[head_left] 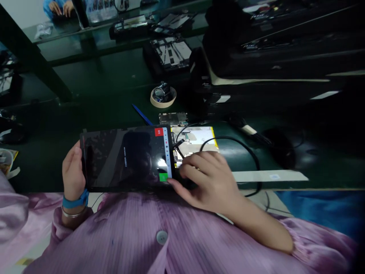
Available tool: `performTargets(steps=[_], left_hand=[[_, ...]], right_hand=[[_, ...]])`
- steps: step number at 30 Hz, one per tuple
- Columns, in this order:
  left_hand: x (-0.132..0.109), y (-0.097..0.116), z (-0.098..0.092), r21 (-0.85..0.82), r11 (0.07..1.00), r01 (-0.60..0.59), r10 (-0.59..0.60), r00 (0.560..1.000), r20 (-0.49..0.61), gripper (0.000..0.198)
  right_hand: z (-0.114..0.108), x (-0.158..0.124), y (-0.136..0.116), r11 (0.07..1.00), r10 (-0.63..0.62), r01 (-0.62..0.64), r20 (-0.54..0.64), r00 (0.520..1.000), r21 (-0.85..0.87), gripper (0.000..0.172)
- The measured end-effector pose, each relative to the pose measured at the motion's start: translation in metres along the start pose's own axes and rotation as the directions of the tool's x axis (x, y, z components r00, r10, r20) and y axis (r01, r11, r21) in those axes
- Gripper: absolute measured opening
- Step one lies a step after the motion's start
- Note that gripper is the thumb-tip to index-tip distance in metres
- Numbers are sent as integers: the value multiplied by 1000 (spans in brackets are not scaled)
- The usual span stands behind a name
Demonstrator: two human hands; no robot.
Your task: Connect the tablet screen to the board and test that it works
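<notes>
A tablet with a mostly dark screen lies at the bench's front edge. Its screen carries a red square, a green square and a pale icon strip along the right side. My left hand grips the tablet's left edge, thumb on the front. At the lower right corner is my right hand, its thumb tip at the green square and its other fingers bent, apart from the thumb. Whether the thumb touches the glass I cannot tell. Beyond that hand lie a circuit board and a white-and-yellow panel, with a black cable looping past.
A tape roll with small metal parts inside stands behind the tablet, near a blue pry tool. A black tray of parts sits further back. At the right are a dark mouse-like object and a tape strip. Another person's hands show at top left.
</notes>
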State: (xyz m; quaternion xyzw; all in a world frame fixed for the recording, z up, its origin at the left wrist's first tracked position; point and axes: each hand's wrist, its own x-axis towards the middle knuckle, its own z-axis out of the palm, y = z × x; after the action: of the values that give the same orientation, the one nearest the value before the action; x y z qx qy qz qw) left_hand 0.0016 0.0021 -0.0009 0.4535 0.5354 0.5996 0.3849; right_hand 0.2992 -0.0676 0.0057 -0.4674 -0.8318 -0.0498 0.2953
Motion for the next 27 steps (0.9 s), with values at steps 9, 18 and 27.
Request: performTargets(steps=[9,18,27], left_hand=[[1,-4,-2,36,999,-9,9,1000,2,34],[-3,2,2,25,999,23,-23,1000,-1,34],[-7,10,5,59,991,124,-119,989,-87,32]], right_hand=[[15,7,-8,976,-59,70,-59,996,208,10],[22,14,-14,949,-257,231,102,961,214,39],[-32,-34,28,939,184,-247,254,949,241,16]])
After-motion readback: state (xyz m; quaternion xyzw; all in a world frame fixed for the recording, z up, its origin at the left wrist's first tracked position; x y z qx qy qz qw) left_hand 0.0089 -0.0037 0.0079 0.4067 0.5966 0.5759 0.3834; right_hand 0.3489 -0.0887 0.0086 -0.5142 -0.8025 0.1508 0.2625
